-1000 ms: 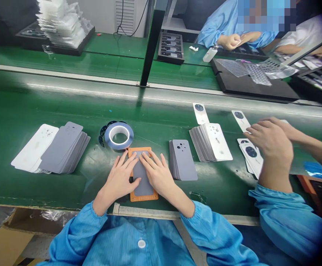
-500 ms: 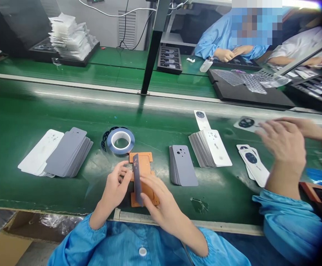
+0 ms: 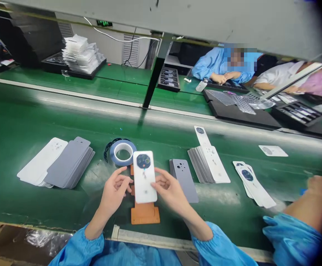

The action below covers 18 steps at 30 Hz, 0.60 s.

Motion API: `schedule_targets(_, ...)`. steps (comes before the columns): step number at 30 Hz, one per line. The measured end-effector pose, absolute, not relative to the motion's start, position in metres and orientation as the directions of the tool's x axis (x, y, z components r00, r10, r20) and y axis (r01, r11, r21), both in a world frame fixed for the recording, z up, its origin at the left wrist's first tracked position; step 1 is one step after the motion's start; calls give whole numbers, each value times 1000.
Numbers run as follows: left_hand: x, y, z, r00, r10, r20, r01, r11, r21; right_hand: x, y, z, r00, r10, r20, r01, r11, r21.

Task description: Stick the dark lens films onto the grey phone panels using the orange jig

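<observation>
My right hand (image 3: 169,186) grips the right edge of a white phone back cover (image 3: 145,190), its thumb on the front face. The cover is held up facing me, with a dark round camera film near its top. Close by its left edge is my left hand (image 3: 115,190), fingers partly curled and apart, holding nothing. Below and behind the cover lies an orange fixture (image 3: 145,217), mostly hidden by it. A roll of blue tape (image 3: 113,153) with black round pieces sits just beyond my left hand. Grey back covers (image 3: 187,184) lie beside my right hand.
White covers (image 3: 39,159) and grey covers (image 3: 69,162) are stacked at left. More white covers (image 3: 217,166) fan out at right, near covers with dark films (image 3: 257,188). A co-worker's arm (image 3: 307,207) reaches in at right. A metal post (image 3: 152,77) stands behind.
The cover in my right hand has turned from edge-on to white face toward me. The co-worker's hand has drawn back, leaving a white cover on the table at far right. The view has tilted up.
</observation>
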State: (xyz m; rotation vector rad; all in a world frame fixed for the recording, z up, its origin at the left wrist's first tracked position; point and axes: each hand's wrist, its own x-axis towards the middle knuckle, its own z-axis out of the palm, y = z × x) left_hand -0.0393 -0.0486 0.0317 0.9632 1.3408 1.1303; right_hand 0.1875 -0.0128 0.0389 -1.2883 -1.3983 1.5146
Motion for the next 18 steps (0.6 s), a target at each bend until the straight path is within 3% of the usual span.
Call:
schedule_targets(4,-63,-50,31,-376,923,83,268,23,963,194,82,34,-116,977,-181,228,-151,-962)
schedule_targets(6,-74,-51,27,-456,851,260,458,-26,889,189,134,26,-41,977,-208,332,-183,-926)
schedule_targets(8,-82,-52,21,-481,809,337,565,-8,825,179,178,19,-7,976,-218,387,-198,-900)
schedule_targets(10,-88,-52,14,-504,823,262,555,75,829,167,211,14,16,974,-226,447,-209,-870)
schedule_targets(14,-95,-52,1,-437,897,-65,364,243,899,151,240,12,42,975,-219,581,-202,-788)
schedule_targets(18,-98,-50,-5,-309,932,-188,265,275,924,154,240,20,74,984,-160,684,-167,-711)
